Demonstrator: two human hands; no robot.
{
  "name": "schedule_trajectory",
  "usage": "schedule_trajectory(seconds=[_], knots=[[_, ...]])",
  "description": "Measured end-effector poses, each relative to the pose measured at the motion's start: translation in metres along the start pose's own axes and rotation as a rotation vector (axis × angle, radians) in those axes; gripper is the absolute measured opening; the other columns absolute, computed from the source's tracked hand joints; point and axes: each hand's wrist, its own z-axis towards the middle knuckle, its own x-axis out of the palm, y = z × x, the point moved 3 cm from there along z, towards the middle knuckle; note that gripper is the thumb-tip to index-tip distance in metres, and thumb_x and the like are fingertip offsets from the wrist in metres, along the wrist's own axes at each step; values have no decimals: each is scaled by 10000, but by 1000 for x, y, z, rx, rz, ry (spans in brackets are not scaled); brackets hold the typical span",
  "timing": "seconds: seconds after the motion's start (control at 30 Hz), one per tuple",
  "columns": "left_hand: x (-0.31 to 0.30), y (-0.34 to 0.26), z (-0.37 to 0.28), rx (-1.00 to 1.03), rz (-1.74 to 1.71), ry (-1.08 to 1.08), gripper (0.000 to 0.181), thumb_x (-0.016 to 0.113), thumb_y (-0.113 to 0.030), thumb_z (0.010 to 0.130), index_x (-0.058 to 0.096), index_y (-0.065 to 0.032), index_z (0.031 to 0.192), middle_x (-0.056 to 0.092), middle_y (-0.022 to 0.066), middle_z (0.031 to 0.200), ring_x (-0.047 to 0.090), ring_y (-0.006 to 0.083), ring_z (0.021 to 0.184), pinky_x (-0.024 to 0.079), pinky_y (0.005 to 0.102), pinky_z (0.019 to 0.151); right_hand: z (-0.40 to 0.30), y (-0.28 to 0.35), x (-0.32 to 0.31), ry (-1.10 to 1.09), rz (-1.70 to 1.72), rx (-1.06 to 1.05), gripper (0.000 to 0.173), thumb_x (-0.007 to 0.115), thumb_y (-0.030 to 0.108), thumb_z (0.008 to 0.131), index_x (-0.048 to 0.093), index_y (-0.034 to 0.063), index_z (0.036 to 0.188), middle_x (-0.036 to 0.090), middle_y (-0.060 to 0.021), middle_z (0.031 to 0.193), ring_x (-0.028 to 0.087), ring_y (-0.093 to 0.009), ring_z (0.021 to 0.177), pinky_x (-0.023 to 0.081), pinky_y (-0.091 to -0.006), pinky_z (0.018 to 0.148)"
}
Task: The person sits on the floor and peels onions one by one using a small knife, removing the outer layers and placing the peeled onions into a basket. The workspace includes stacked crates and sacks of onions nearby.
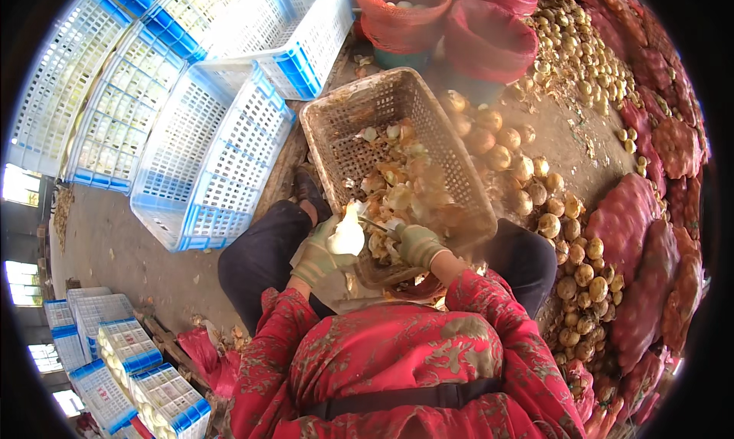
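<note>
My gloved left hand (321,252) is closed round a peeled white onion (346,235), with a strip of skin at its top. In my gloved right hand (421,245) is a small knife (374,225), its thin blade pointing left at the onion. Both hands are over the near end of a dirty plastic basket (321,152) between my knees. Onion skins and trimmings (395,189) lie in the basket, mostly towards its right side.
White and blue crates (229,169) stand at the left. Unpeeled onions (549,225) are heaped on the floor at the right, beside full red mesh sacks (625,227). Mesh-lined buckets (404,14) stand beyond the basket. More crates (132,347) are stacked at the lower left.
</note>
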Motion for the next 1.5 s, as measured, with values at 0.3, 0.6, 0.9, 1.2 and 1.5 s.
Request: schedule_trajectory(seconds=[0.3, 0.6, 0.9, 1.2, 1.5], knots=[[-5, 19, 3, -82, -185, 30, 1060, 912, -213, 569, 366, -60, 1464, 582, 118, 1281, 574, 214, 1170, 450, 326, 997, -41, 20, -51, -140, 10, -72, 252, 608, 279, 903, 566, 96, 1070, 690, -142, 995, 661, -350, 950, 514, -431, 800], [-4, -3, -1, -143, -171, 16, 1070, 907, -186, 558, 363, -48, 1469, 573, 125, 1302, 572, 212, 1176, 452, 328, 999, -45, 29, -35, -135, -202, -145, 303, 538, 254, 961, 481, 40, 1168, 663, -185, 1033, 669, -363, 929, 521, -443, 770], [-1, -8, -6, -97, -199, 23, 1087, 902, -106, 550, 348, -57, 1484, 524, 124, 1355, 521, 236, 1233, 420, 330, 1032, 12, 10, 5, 151, 220, -34, 283, 651, 203, 898, 623, 33, 1123, 656, -117, 1034, 644, -239, 921, 490, -343, 813], [-9, 23, -2, -214, -970, -74, 831, 785, -125, 695, 405, -42, 1430, 562, 158, 1301, 597, 290, 1144, 549, 416, 911, 5, 17, 2, 98, 564, -37, 256, 720, 203, 866, 646, 13, 1021, 627, -42, 821, 574, -143, 786, 485, -318, 725], [1, -84, -24, 40, -950, -50, 884, 795, -200, 644, 406, 1, 1412, 573, 147, 1253, 591, 278, 1139, 524, 385, 950, -50, 46, -50, -34, 1610, 23, 278, 706, 224, 893, 617, 7, 1043, 579, -27, 640, 490, -135, 394, 364, -279, 341]])
